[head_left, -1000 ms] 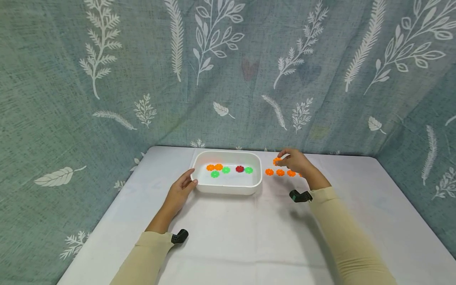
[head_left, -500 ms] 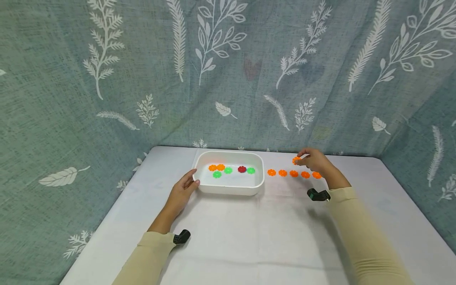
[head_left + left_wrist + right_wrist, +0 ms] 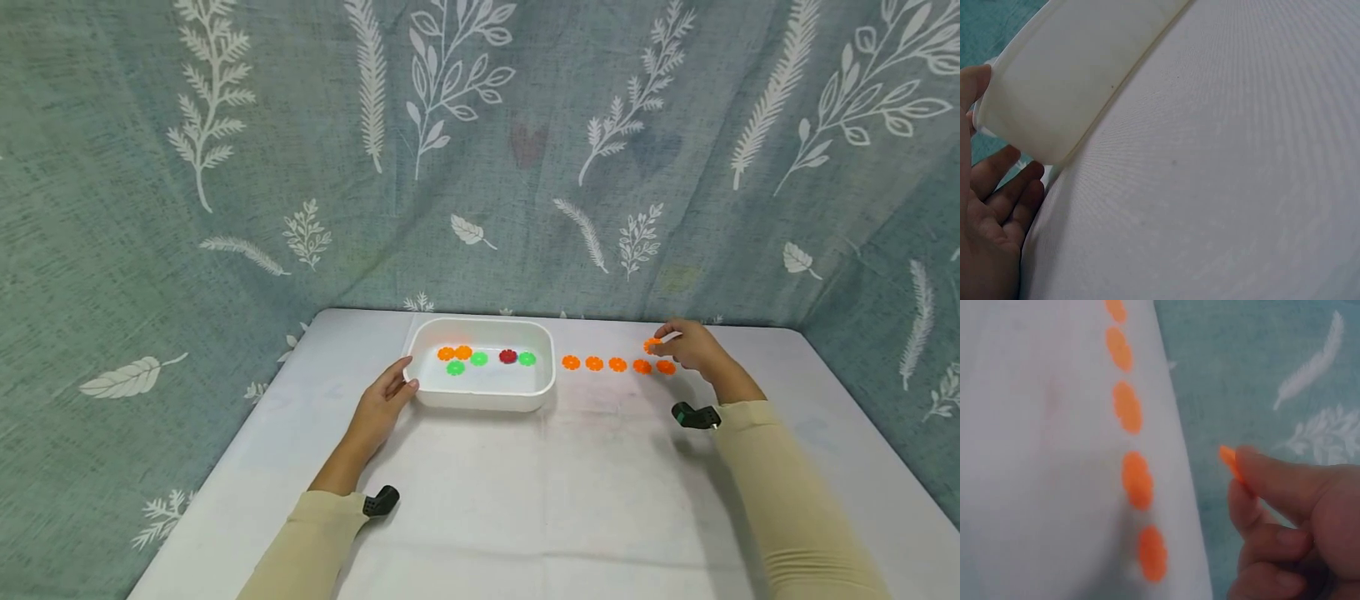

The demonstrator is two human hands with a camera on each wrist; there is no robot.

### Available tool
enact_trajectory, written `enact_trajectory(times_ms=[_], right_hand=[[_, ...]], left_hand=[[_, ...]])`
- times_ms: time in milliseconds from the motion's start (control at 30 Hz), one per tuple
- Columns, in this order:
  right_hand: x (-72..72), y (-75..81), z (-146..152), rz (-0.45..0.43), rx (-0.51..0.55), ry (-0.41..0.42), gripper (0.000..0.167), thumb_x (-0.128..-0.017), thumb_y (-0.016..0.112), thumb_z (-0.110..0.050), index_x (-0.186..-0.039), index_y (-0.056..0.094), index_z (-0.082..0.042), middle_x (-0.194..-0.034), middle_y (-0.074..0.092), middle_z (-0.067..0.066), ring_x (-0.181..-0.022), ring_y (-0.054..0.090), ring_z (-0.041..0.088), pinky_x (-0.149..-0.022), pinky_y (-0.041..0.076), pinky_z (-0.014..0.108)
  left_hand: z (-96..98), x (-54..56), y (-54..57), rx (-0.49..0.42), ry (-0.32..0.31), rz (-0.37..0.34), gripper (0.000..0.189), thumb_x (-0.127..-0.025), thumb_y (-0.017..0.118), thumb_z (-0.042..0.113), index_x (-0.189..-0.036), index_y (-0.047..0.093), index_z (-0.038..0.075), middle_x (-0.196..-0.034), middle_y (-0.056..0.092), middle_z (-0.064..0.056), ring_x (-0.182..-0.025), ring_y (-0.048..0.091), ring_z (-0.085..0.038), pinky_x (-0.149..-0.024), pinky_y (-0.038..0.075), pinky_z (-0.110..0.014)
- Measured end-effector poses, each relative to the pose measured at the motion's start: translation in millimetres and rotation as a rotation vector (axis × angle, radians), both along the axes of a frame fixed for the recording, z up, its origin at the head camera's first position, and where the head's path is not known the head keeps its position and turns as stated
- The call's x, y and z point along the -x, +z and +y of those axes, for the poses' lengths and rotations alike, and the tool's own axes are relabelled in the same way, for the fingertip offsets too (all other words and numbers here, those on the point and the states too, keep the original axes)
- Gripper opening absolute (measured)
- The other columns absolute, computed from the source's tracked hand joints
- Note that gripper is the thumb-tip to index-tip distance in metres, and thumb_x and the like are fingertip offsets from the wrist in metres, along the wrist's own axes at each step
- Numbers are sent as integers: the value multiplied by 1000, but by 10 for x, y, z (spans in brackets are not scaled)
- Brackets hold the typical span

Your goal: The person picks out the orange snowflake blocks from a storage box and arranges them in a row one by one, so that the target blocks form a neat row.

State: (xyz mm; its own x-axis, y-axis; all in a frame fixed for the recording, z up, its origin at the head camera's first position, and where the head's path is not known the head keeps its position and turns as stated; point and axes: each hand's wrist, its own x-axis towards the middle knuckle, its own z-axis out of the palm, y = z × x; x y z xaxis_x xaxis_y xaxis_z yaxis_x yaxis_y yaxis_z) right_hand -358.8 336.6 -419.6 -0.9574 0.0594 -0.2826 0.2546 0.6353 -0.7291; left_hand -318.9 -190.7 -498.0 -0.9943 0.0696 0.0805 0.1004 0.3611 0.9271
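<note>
My left hand (image 3: 378, 408) holds the left end of a white plastic tray (image 3: 480, 400), thumb and a finger at its rim. In the left wrist view the other fingers hang bent beside the tray's wall (image 3: 1060, 81). My right hand (image 3: 697, 350) pinches an orange scalloped disc (image 3: 651, 345) between thumb and finger, seen nearly edge-on in the right wrist view as a thin orange disc (image 3: 1229, 459). It is raised over the right end of a row of several orange discs (image 3: 594, 363) lying on the table, right of the tray.
Inside the tray lie two orange discs (image 3: 463, 352), three green discs (image 3: 455, 367) and one red disc (image 3: 507, 357). A white cloth (image 3: 480, 492) covers the table. A grey-green leaf-patterned curtain (image 3: 465, 150) hangs behind its back edge.
My right hand has moved right along the row with the orange disc and come slightly lower. The row's right end has come into view. My left hand stays at the tray.
</note>
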Motion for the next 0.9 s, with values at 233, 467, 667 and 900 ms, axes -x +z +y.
enact_trajectory(times_ms=[233,467,667,900], right_hand=[[3,-133,201,8,-52,-49,44,-91,70,-23,-126,53,-2,-109,60,15,-90,49,29,-66,44,33],[-41,-256,332,33,-100,-72,38,-92,67,-19,-123,54,0,-108,60,17,-83,51,27,-64,46,33],[-49,-328,429,42,-127,-80,39,-92,68,-20,-122,56,2,-107,59,18,-84,53,28,-66,46,34],[-91,-332,502,44,-182,-75,42,-91,67,-24,-123,58,1,-109,57,20,-87,52,30,-68,46,35]], left_hand=[[-8,-5,1,-23,-15,12,53,-98,60,35,-148,41,33,-152,35,-11,-137,37,-26,-109,35,-40],[1,-6,-2,-24,-17,11,55,-98,60,36,-149,41,31,-152,35,-12,-138,36,-28,-109,35,-42],[3,1,-7,-25,-14,4,54,-98,59,34,-149,41,31,-153,34,-12,-138,36,-29,-109,34,-42],[11,-5,5,-36,-19,7,55,-97,61,39,-148,41,32,-153,34,-11,-138,36,-27,-110,34,-40]])
